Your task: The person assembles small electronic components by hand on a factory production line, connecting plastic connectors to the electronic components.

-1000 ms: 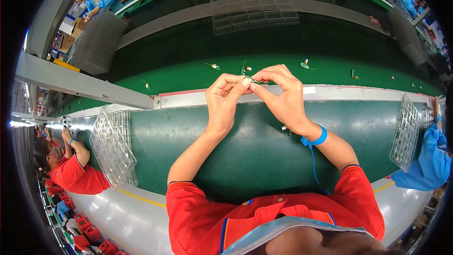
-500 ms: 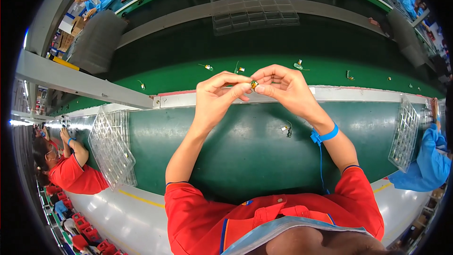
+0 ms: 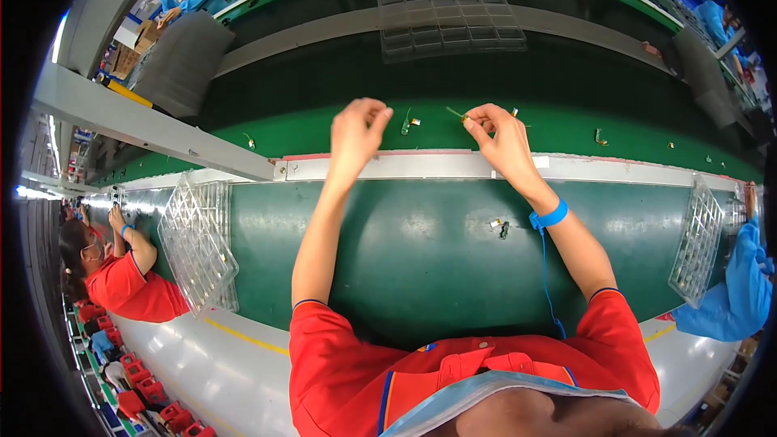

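My right hand (image 3: 503, 144) is above the green belt and pinches a small circuit board (image 3: 466, 118) with a pale wire sticking out to the left. My left hand (image 3: 356, 133) is held apart from it, over the belt, with its fingers drawn together; what is between the fingertips, if anything, is too small to make out. Between the two hands lies a small green board with a white-and-yellow part (image 3: 410, 124). Another piece (image 3: 515, 112) shows just behind my right hand, partly covered. On the workbench below my hands rests a small board assembly (image 3: 501, 228).
A metal rail (image 3: 421, 165) divides belt (image 3: 307, 125) from workbench (image 3: 388, 267). More small boards (image 3: 600, 137) lie along the belt. Clear trays stand left (image 3: 198, 247) and right (image 3: 698, 243); another (image 3: 452, 20) lies beyond. A blue strap (image 3: 550, 215) with cord circles my right wrist. Co-workers sit on both sides.
My hands, together at one small board before, have separated. The left moved left and slightly up over the belt; the right moved slightly right, keeping the board in its fingertips.
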The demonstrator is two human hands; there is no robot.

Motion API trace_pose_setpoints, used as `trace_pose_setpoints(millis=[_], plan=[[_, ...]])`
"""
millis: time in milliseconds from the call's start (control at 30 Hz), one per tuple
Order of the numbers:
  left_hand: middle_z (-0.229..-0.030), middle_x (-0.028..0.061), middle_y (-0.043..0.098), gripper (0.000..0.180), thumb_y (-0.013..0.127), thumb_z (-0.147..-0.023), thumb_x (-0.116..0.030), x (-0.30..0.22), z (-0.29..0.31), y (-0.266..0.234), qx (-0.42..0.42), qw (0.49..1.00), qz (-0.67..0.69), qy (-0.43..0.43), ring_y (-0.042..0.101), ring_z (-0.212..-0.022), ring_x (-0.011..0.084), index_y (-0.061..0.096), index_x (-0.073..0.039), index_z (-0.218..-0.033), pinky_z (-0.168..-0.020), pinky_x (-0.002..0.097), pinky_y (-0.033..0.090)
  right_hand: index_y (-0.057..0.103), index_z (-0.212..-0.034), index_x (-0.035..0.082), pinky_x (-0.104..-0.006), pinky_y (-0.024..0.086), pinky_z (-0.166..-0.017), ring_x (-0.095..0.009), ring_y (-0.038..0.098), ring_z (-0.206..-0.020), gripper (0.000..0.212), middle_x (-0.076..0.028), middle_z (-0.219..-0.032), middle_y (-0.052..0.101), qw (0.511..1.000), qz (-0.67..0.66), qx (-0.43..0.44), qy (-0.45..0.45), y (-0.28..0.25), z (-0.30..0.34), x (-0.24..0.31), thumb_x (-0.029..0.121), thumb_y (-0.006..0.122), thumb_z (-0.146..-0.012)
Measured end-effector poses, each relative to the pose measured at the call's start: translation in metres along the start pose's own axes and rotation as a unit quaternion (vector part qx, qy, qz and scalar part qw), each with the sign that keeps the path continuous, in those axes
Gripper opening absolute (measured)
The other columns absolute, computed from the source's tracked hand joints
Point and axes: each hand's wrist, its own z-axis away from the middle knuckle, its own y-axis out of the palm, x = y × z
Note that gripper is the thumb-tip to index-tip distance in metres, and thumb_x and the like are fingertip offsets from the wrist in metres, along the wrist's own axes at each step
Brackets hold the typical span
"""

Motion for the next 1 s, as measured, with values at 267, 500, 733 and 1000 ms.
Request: trace_pose_setpoints(millis=[267, 500, 733, 1000], plan=[[-0.08, 0.0087, 0.065, 0.011, 0.07, -0.079, -0.011, 0.016, 0.009, 0.037, 0.036, 0.997, -0.072, -0.007, 0.061, -0.065, 0.0196, 0.069, -0.002, -0.083, -0.061, 0.0319, 0.049, 0.063, -0.111, -0.002, -0.0314, 0.054, -0.085, -0.021, 0.068, -0.094, 0.028, -0.013, -0.1, 0.069, 0.996, -0.074, -0.03, 0.026, 0.014, 0.001, -0.02, 0.007, 0.065, -0.085], [-0.082, 0.0059, 0.064, 0.015, 0.066, -0.083, -0.004, -0.05, 0.014, 0.025, 0.139, 0.927, 0.296, -0.186, 0.058, -0.065, 0.0098, 0.065, 0.005, -0.095, -0.056, 0.0227, 0.048, 0.067, -0.102, -0.003, -0.0294, 0.055, -0.077, -0.02, 0.068, -0.089, 0.022, -0.012, -0.095, 0.071, 0.991, -0.125, 0.0, 0.041, 0.012, 0.008, 0.008, 0.011, 0.069, -0.084], [-0.083, 0.0078, 0.066, 0.02, 0.063, -0.084, -0.001, -0.055, 0.019, 0.023, 0.162, 0.882, 0.401, -0.19, 0.061, -0.069, 0.0115, 0.065, 0.005, -0.104, -0.067, 0.0245, 0.051, 0.064, -0.083, -0.002, -0.0367, 0.051, -0.063, -0.028, 0.061, -0.074, 0.012, -0.012, -0.081, 0.066, 0.954, 0.065, -0.104, -0.272, 0.013, 0.014, 0.012, 0.003, 0.072, -0.075], [-0.093, 0.0152, 0.07, 0.02, 0.064, -0.086, 0.0, -0.069, 0.024, 0.019, 0.142, 0.876, 0.419, -0.193, 0.069, -0.086, 0.0176, 0.065, 0.006, -0.105, -0.08, 0.0266, 0.055, 0.067, -0.087, -0.003, -0.0335, 0.051, -0.063, -0.024, 0.065, -0.073, 0.009, -0.012, -0.082, 0.068, 0.98, 0.055, -0.07, -0.179, 0.003, 0.024, 0.034, 0.003, 0.069, -0.081]])
